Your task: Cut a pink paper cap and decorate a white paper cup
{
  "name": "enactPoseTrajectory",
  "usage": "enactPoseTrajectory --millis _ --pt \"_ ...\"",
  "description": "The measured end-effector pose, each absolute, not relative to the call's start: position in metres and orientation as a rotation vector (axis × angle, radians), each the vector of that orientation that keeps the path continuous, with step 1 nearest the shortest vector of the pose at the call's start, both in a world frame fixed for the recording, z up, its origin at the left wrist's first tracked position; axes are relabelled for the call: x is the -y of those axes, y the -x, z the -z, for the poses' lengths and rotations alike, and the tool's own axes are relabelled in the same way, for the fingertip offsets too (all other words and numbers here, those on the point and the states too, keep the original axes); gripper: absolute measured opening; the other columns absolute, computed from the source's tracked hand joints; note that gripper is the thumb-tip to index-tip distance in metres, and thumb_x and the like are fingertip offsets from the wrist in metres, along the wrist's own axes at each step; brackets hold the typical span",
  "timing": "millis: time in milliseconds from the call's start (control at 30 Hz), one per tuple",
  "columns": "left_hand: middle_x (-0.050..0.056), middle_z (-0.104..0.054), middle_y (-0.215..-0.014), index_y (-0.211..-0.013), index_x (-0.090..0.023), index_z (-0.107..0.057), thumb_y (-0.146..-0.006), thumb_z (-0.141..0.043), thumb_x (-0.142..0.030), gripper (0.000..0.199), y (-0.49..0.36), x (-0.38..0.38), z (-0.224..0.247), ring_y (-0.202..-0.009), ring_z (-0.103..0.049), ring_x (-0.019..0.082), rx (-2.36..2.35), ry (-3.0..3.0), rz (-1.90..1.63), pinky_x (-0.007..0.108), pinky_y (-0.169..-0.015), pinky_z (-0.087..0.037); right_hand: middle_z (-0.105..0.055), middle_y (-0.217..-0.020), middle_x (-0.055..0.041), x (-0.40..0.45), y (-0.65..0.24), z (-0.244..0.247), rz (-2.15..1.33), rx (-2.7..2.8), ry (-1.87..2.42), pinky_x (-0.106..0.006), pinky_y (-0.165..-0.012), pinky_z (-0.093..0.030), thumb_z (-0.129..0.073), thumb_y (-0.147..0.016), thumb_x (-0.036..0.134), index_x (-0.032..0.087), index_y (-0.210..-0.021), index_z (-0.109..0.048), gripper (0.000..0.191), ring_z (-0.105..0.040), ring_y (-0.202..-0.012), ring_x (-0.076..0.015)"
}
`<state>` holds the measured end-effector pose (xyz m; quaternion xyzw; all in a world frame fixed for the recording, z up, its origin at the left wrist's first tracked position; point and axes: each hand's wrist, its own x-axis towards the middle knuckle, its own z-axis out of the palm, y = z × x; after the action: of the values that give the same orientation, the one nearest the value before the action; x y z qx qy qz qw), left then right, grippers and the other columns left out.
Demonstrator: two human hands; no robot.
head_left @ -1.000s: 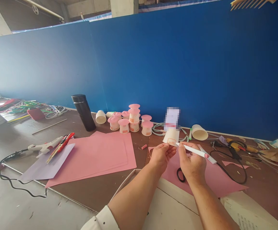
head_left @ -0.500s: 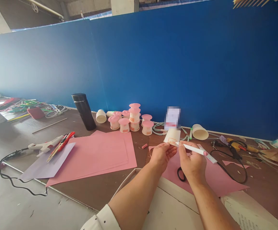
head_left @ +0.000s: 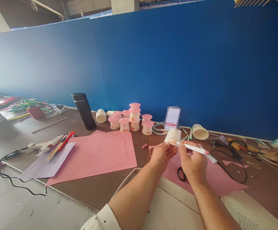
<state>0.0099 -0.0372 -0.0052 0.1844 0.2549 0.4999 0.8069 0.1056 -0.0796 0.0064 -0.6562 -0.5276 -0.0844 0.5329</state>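
My left hand (head_left: 162, 155) grips a white paper cup (head_left: 173, 135) by its near edge, tilted toward me. An orange outline is drawn on the cup's side. In my right hand (head_left: 194, 164) is a white marker pen (head_left: 194, 148) with a pink end, its tip at the cup's near edge beside the drawing. Below both hands lies a pink paper sheet (head_left: 215, 179), with the black handle of scissors (head_left: 181, 174) showing between my wrists. Several small cups with pink round tops (head_left: 134, 115), some stacked, stand to the left of the hands.
Left lie pink sheets (head_left: 100, 153), a lilac sheet (head_left: 62, 161), a hot glue gun (head_left: 46, 145) and a red utility knife (head_left: 65, 140). A black flask (head_left: 84, 111) stands behind. Blank cups (head_left: 200, 132), a green marker (head_left: 191, 134) and cables (head_left: 233, 156) lie right, before a blue partition (head_left: 177, 64).
The marker and my right hand have shifted very slightly to the right. My left hand and the cup stay almost still.
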Motion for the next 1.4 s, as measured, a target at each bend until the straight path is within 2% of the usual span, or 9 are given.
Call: enactPoseTrajectory --millis 233,433,700,933,1133,1400 --pt "0.012 -0.064 -0.075 -0.08 -0.007 -0.059 -0.081 -0.052 -0.012 0.008 -0.0104 0.0372 0.0048 -0.07 -0.065 0.015 -0.542 -0.393 -1.072 0.029 -0.077 -0.052 -0.064 -0.075 -0.0057 0.0794 -0.1057 -0.0062 0.19 1.271 1.566 -0.029 -0.062 -0.042 -0.054 -0.081 0.039 0.019 -0.079 -0.062 0.021 -0.057 -0.068 -0.0193" --pt "0.012 -0.064 -0.074 -0.079 -0.007 -0.058 -0.081 -0.053 -0.012 0.007 -0.0091 0.0374 0.0035 -0.071 -0.065 0.016 -0.564 -0.389 -1.061 0.028 -0.075 -0.053 -0.067 -0.084 -0.007 0.079 -0.1063 -0.0053 0.199 1.248 1.56 -0.03 -0.068 -0.044 -0.054 -0.082 0.039 0.019 -0.086 -0.065 0.023 -0.06 -0.077 -0.02" --pt "0.012 -0.064 -0.075 -0.08 -0.007 -0.059 -0.08 -0.054 -0.011 0.006 -0.0086 0.0394 0.0014 -0.071 -0.065 0.016 -0.548 -0.389 -1.071 0.028 -0.074 -0.053 -0.066 -0.084 -0.0076 0.0792 -0.1055 -0.0063 0.202 1.228 1.57 -0.029 -0.066 -0.044 -0.054 -0.081 0.04 0.019 -0.086 -0.065 0.024 -0.06 -0.076 -0.0201" --pt "0.012 -0.064 -0.074 -0.078 -0.008 -0.058 -0.081 -0.052 -0.011 0.007 -0.0089 0.039 0.0013 -0.07 -0.065 0.015 -0.551 -0.373 -1.068 0.028 -0.075 -0.053 -0.064 -0.076 -0.0067 0.0787 -0.106 -0.0052 0.21 1.272 1.565 -0.029 -0.062 -0.044 -0.052 -0.081 0.041 0.018 -0.081 -0.063 0.025 -0.058 -0.067 -0.0189" --pt "0.012 -0.064 -0.074 -0.08 -0.007 -0.058 -0.081 -0.052 -0.011 0.008 -0.0086 0.0389 0.002 -0.07 -0.065 0.016 -0.552 -0.375 -1.059 0.028 -0.074 -0.053 -0.066 -0.085 -0.0083 0.0797 -0.1044 -0.0073 0.188 1.255 1.569 -0.03 -0.067 -0.045 -0.053 -0.082 0.042 0.019 -0.087 -0.065 0.027 -0.06 -0.078 -0.0209" --pt "0.012 -0.064 -0.074 -0.079 -0.007 -0.059 -0.08 -0.053 -0.011 0.008 -0.009 0.0386 0.0026 -0.069 -0.065 0.016 -0.558 -0.373 -1.056 0.028 -0.073 -0.053 -0.066 -0.088 -0.0087 0.0797 -0.1047 -0.0074 0.171 1.247 1.55 -0.03 -0.069 -0.045 -0.053 -0.082 0.043 0.019 -0.089 -0.066 0.028 -0.06 -0.08 -0.0209"
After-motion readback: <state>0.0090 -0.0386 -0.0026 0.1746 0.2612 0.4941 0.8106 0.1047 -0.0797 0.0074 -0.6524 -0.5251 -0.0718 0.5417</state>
